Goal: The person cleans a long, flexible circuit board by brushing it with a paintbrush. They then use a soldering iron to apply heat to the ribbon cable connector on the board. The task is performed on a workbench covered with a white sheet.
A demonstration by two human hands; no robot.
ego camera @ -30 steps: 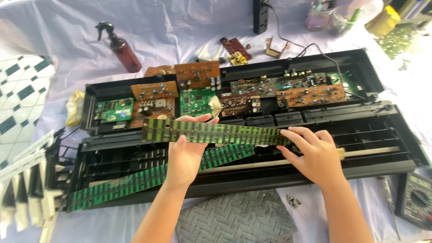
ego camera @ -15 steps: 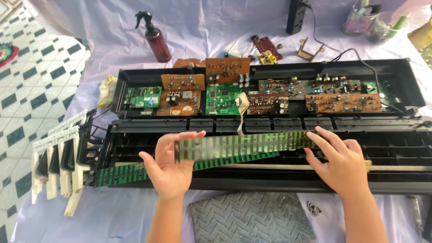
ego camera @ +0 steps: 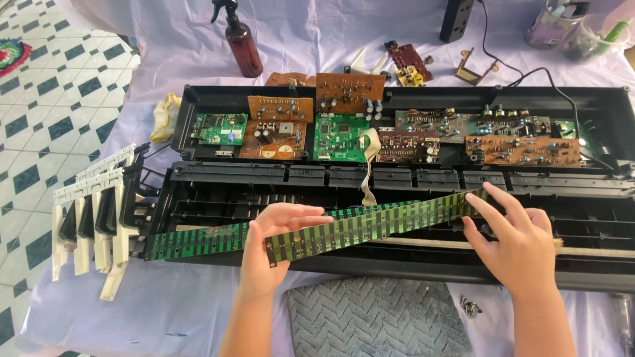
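Observation:
A long green contact strip [ego camera: 377, 223] lies tilted across the black opened keyboard case [ego camera: 218, 192], its right end higher. My left hand [ego camera: 271, 248] holds the strip's lower left end, fingers over its top. My right hand [ego camera: 519, 244] rests flat on the strip's right end, fingers spread. A second green strip [ego camera: 198, 241] lies under it along the case's front, reaching to the left. A flat ribbon cable [ego camera: 368, 168] runs from the boards down to the strips.
Green and brown circuit boards [ego camera: 340, 135] fill the case's rear half. White and black keys [ego camera: 92, 218] lie at the left. A brown spray bottle [ego camera: 243, 46], small parts, cups and a black cable stand behind. A grey mat [ego camera: 377, 320] and screws [ego camera: 469, 305] lie in front.
The strip has tilted, its left end coming toward me and down, its right end staying up. My left hand moved right along it. The view shifted left.

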